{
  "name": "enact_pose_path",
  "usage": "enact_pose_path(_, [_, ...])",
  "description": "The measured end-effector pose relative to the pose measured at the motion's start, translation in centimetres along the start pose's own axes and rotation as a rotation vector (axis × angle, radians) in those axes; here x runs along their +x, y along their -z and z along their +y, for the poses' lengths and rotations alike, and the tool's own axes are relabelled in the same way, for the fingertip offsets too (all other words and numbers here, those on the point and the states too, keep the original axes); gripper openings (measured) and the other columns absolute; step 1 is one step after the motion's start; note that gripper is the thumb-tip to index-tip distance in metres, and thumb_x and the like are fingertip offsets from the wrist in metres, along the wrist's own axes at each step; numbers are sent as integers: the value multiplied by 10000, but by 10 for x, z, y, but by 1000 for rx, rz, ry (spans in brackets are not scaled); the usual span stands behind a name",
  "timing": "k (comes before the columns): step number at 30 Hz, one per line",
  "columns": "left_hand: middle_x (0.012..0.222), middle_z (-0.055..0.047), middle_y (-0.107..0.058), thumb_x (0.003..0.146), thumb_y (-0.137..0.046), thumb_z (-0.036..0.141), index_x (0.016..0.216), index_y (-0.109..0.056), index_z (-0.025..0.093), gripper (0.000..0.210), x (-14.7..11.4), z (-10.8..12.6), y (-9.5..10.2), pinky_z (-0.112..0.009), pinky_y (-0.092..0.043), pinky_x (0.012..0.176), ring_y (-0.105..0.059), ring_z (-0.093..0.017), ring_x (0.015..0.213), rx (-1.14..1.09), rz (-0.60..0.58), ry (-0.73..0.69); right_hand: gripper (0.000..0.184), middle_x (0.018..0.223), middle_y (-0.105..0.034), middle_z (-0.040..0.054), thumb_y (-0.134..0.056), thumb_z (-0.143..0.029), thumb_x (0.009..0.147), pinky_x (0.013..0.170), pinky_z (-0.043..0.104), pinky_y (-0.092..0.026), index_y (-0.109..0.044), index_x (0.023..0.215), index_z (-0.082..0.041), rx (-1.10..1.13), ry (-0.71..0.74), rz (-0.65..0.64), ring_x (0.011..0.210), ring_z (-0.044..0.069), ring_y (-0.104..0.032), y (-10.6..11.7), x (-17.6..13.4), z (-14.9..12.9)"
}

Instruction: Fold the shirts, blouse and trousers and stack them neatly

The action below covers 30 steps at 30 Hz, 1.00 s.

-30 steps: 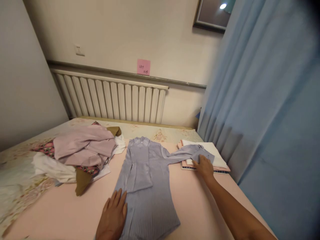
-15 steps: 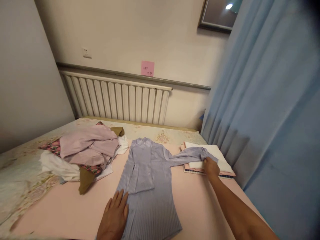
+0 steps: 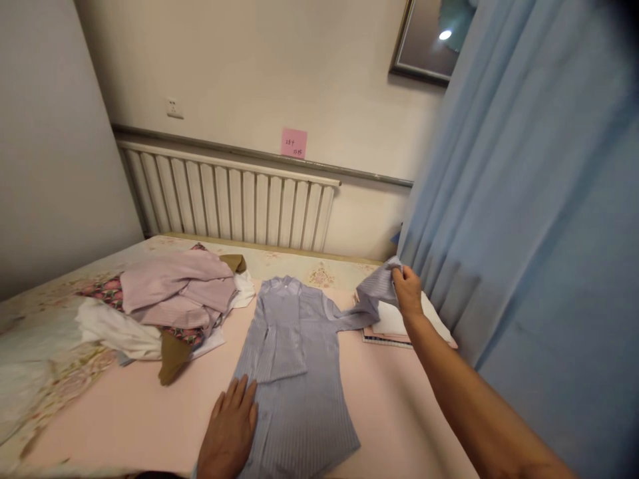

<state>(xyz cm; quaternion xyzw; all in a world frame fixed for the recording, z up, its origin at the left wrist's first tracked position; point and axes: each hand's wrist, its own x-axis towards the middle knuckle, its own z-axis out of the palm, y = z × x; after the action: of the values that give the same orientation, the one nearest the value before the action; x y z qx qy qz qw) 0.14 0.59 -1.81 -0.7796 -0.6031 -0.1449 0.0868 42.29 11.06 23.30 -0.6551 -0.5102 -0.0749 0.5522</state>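
Observation:
A grey-blue striped shirt (image 3: 312,379) lies spread on a pink sheet (image 3: 389,412), its collar pointing away from me. One sleeve is folded inward across the shirt's body on the left. My left hand (image 3: 232,426) rests flat on the shirt's lower left edge, fingers stretched out. Pinched in my right hand (image 3: 409,289) is the cuff end of the other sleeve (image 3: 377,286), raised above a stack of folded clothes (image 3: 389,322) at the right. The sleeve hides part of that stack.
At the left lies a loose heap of clothes (image 3: 180,286) in pink, white, olive and floral. A blue curtain (image 3: 499,199) hangs close on the right. Behind the bed are a radiator (image 3: 224,199) and a wall with a pink note (image 3: 294,143).
My right hand has lifted the sleeve end up off the folded stack and slightly to the left. My left hand stays on the shirt. The view has shifted a little.

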Motion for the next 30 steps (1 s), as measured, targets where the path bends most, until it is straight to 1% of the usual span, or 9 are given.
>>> enact_pose_path(6, [1386, -97, -543, 880, -390, 280, 1280, -587, 182, 456, 3, 3, 3, -508, -291, 1111, -415, -283, 1342, -175, 55, 22, 276, 618, -437, -56, -469, -431, 798, 601, 235, -312, -517, 674, -189, 285, -1, -100, 645, 129, -399, 2, -43, -60])
enact_pose_path(10, [1330, -111, -589, 881, -406, 349, 1238, -595, 159, 446, 21, 31, 29, -490, -227, 1156, -437, -266, 1325, -667, 119, 142, 249, 604, -426, -61, -465, -391, 827, 593, 233, -312, -498, 670, -201, 313, -24, -201, 635, 131, -412, -6, -94, -87])
enact_pose_path(11, [1307, -128, -601, 878, -417, 394, 1224, -595, 152, 458, 26, 41, 39, -484, -278, 1133, -485, -272, 1281, -851, 75, 221, 247, 618, -447, -56, -453, -380, 845, 599, 234, -319, -519, 690, -199, 317, -23, -247, 643, 133, -423, -11, -111, -92])
enact_pose_path(15, [1350, -161, -546, 864, -425, 590, 1346, -459, 195, 624, 42, 75, 81, -453, -512, 880, -644, -269, 1046, -1676, -319, 595, 263, 636, -503, -36, -413, -314, 896, 599, 238, -329, -548, 705, -197, 297, 26, -401, 628, 133, -445, -37, -189, -99])
enact_pose_path(18, [1224, -125, -629, 819, -496, 652, 1275, -506, 234, 619, 45, 89, 97, -359, -534, 740, -666, -232, 946, -2018, -459, 607, 224, 779, -610, 8, -394, -231, 900, 673, 247, -378, -606, 845, -186, 321, 76, -530, 717, 146, -527, -52, -243, -94])
enact_pose_path(21, [867, -65, -700, 741, -658, 573, 958, -600, 180, 452, 47, 94, 94, -266, -494, 615, -665, -187, 754, -2061, -482, 623, 129, 793, -629, 6, -484, -187, 839, 686, 249, -400, -613, 834, -193, 356, 182, -736, 724, 149, -548, -55, -275, -88])
enact_pose_path(24, [600, 16, -609, 660, -751, 412, 782, -549, 184, 328, 52, 95, 80, -235, -448, 532, -592, -139, 548, -1946, -424, 750, 83, 793, -653, -11, -566, -186, 789, 712, 249, -427, -640, 819, -208, 421, 213, -885, 736, 151, -575, -48, -278, -78])
enact_pose_path(27, [515, 44, -551, 667, -691, 294, 827, -556, 188, 235, 57, 95, 67, -229, -422, 494, -530, -124, 464, -1774, -422, 817, 155, 820, -685, 7, -527, -217, 824, 732, 261, -460, -670, 884, -214, 426, -3, -780, 766, 167, -619, -38, -263, -50])
enact_pose_path(30, [514, 51, -523, 727, -581, 260, 908, -593, 182, 198, 67, 95, 67, -206, -366, 453, -497, -113, 439, -1494, -486, 673, 200, 778, -671, 35, -456, -255, 862, 674, 279, -470, -647, 838, -202, 284, -150, -564, 719, 187, -626, -29, -247, 5])
